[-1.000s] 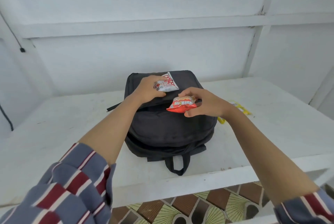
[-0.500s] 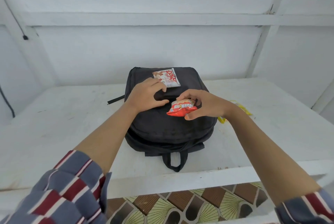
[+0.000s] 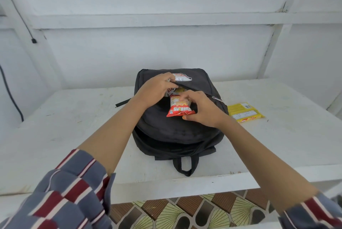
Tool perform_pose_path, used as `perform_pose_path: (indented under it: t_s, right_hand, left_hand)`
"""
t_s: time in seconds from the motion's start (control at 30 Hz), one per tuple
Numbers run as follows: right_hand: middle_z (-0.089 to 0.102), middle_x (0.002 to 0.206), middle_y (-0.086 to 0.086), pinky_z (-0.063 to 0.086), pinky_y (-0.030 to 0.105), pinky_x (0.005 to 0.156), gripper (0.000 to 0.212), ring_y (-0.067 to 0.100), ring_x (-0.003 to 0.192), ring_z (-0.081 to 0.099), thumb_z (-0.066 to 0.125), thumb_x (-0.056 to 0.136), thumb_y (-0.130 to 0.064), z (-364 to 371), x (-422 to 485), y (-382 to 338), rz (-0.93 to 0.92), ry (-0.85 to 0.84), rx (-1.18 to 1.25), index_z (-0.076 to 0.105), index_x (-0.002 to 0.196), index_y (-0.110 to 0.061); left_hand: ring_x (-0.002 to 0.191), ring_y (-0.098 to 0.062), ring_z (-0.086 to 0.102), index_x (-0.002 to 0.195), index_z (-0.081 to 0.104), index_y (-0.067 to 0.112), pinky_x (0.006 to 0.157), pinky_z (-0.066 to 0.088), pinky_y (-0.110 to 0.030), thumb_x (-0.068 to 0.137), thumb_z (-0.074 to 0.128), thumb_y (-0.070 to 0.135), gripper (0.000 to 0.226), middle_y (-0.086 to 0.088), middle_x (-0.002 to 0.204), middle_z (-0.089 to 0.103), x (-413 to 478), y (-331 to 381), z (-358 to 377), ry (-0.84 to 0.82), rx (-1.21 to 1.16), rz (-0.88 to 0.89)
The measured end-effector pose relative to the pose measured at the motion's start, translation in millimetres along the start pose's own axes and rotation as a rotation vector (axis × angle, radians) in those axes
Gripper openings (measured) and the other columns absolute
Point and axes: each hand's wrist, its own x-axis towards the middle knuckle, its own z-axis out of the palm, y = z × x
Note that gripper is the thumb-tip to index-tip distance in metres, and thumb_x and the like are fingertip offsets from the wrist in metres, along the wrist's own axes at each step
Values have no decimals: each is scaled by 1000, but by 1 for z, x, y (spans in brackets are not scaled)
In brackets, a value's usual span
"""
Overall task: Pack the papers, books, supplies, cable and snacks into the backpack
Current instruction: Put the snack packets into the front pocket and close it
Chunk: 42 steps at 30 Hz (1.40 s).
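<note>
A black backpack [image 3: 177, 130] lies flat on the white table [image 3: 74, 117], its handle loop toward me. My left hand [image 3: 157, 88] grips the upper edge of its front pocket opening and holds it apart. My right hand [image 3: 201, 108] pinches a red snack packet [image 3: 180, 108] whose top end is at the pocket mouth. A white and red snack packet [image 3: 182, 77] rests on the backpack just above the opening. Other packets show inside the pocket, partly hidden by my left hand.
A yellow snack packet [image 3: 244, 112] lies on the table to the right of the backpack. A black strap [image 3: 123, 102] sticks out at the bag's left. White walls enclose the table on three sides. A dark cable [image 3: 11, 91] hangs at far left.
My left hand has let go of the white packet, leaving it on the bag, and pulled the pocket edge open. My right hand has turned the red packet upright toward the opening.
</note>
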Motion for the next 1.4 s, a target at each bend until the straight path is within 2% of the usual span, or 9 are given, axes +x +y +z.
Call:
perform_pose_path:
  t_s: [0.13,0.27,0.33,0.43,0.53,0.6,0.73,1.1,1.4]
  right_hand:
    - [49,129,5,23,19,101,47,20,122,39,74,77,-12,18,17,-1,-64,187,-196,56,120,-13]
    - [50,126,11,41,37,98,43,28,118,43,67,82,-13,28,28,0,-23,296,-427,57,124,-10]
    - [48,129,10,43,42,95,50,28,118,42,66,83,-21,26,30,-3,0,236,-537,52,130,-12]
    - [45,132,4,43,35,95,60,22,119,41,63,83,-34,15,25,-12,25,157,-543,43,138,-17]
    - [59,120,4,46,33,91,41,19,109,52,61,84,-22,6,15,-30,-55,189,-352,58,124,-15]
    - [68,108,7,47,33,87,30,20,98,60,58,85,-12,5,12,-39,-89,67,-212,67,113,-12]
    - [56,132,2,31,21,100,35,16,120,50,52,91,-18,10,15,-34,-56,-125,-353,59,125,-11]
    - [49,137,7,34,28,103,42,21,123,45,53,91,-26,13,36,-21,-1,-152,-415,56,127,-4]
    - [44,144,5,27,28,110,44,19,133,38,50,93,-20,11,46,-15,32,-171,-359,47,136,-11]
  left_hand:
    - [96,-35,61,103,69,-2,80,54,-45,78,60,-12,28,-18,109,62,6,-4,-4,40,-48,53]
    - [92,-33,62,101,70,-2,78,53,-41,81,57,-11,26,-17,105,63,9,-7,-3,69,-88,55]
    - [92,-32,62,101,70,-2,78,53,-40,83,56,-9,24,-16,105,63,10,-8,-2,71,-103,53]
    - [90,-31,63,99,71,-2,76,54,-41,81,59,-9,22,-16,103,64,8,-9,-3,71,-105,65]
    - [86,-32,64,97,72,0,72,55,-40,78,59,-9,24,-16,99,64,7,-10,-2,58,-103,89]
    - [86,-30,63,97,73,3,71,54,-38,80,56,-7,26,-14,98,63,5,-10,-1,54,-131,74]
    - [99,-28,60,104,71,6,80,51,-38,88,47,0,30,-13,108,62,4,-8,-4,25,-166,20]
    - [103,-28,60,101,72,6,85,50,-40,89,44,7,31,-9,109,65,-4,-5,-5,-9,-171,-13]
    - [98,-27,60,102,72,6,82,50,-36,89,50,1,26,-9,107,65,-4,0,-10,-6,-179,-9]
